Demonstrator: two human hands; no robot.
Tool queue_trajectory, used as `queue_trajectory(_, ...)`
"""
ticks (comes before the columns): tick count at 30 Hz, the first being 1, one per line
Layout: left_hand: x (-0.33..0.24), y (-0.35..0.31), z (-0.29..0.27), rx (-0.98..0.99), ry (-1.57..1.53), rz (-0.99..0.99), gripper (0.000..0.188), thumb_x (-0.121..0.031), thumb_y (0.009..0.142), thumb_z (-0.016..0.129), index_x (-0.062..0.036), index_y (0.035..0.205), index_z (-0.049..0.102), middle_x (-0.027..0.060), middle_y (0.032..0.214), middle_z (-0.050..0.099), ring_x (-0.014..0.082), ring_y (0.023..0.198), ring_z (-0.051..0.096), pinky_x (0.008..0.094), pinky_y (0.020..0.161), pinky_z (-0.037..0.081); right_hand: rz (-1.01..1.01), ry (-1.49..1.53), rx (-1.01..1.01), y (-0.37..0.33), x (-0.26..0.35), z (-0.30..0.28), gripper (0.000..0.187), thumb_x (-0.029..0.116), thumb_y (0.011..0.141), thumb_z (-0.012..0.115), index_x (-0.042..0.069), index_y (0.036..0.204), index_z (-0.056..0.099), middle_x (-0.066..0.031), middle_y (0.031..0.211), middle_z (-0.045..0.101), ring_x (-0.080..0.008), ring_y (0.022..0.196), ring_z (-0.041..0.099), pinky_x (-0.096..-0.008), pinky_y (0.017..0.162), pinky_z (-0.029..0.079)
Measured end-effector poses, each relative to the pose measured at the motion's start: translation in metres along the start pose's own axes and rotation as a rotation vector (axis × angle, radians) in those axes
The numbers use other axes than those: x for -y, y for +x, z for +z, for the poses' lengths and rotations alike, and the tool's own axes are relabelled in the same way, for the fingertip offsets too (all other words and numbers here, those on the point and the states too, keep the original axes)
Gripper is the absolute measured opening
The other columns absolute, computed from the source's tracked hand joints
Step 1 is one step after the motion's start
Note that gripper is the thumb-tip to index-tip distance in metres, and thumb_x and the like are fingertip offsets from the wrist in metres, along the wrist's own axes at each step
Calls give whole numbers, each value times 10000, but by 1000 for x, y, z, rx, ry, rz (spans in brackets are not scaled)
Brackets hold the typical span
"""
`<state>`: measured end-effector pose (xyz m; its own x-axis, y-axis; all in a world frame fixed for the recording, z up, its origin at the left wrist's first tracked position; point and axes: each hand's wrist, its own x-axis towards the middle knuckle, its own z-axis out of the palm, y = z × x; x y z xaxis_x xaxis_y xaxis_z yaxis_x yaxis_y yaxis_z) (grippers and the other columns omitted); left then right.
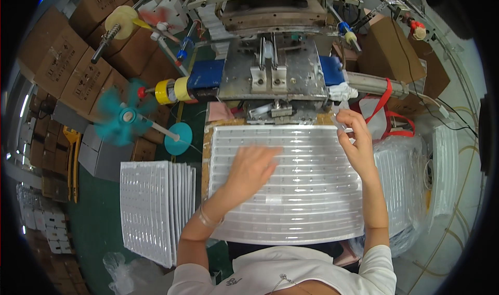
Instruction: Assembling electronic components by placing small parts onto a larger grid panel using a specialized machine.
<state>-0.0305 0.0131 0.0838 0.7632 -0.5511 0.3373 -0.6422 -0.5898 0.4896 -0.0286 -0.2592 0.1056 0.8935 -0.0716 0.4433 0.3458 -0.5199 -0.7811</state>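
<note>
A large white ribbed plastic tray (312, 212) with shiny parallel rows lies on the bench in front of me. Above its left half is my left hand (252, 171), blurred by motion, with fingers stretched toward the right and nothing visible in them. At the tray's far right corner, my right hand (356, 141) is raised with thumb and fingers pinched together. A small translucent whitish piece (339, 116) shows at those fingertips; its exact kind is not clear. Just beyond the tray stands a metal machine bed (236, 81) with an upright bracket (277, 76) at its middle.
Similar white trays (148, 212) stand stacked on the left. A teal fan (127, 117) is beside the machine. More trays in clear plastic wrap (397, 186) are at the right, near a red-strapped bag (371, 113). Cardboard boxes (65, 50) pile up at the back left.
</note>
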Motion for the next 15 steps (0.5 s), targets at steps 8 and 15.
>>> queue_trajectory(8,16,193,-7,-379,471,40,306,-302,817,641,-155,1085,643,57,947,594,251,975,501,415,829,352,-102,-214,-183,83,11,20,246,70,817,644,48,1059,603,-84,1018,639,-209,878,631,-293,675,527)
queue_trajectory(15,7,99,-30,-472,-44,-76,209,-144,746,729,-79,930,655,53,820,582,223,813,523,339,715,413,-418,-748,-188,132,15,77,223,180,814,645,111,1025,621,-53,840,634,-243,750,618,-356,593,499)
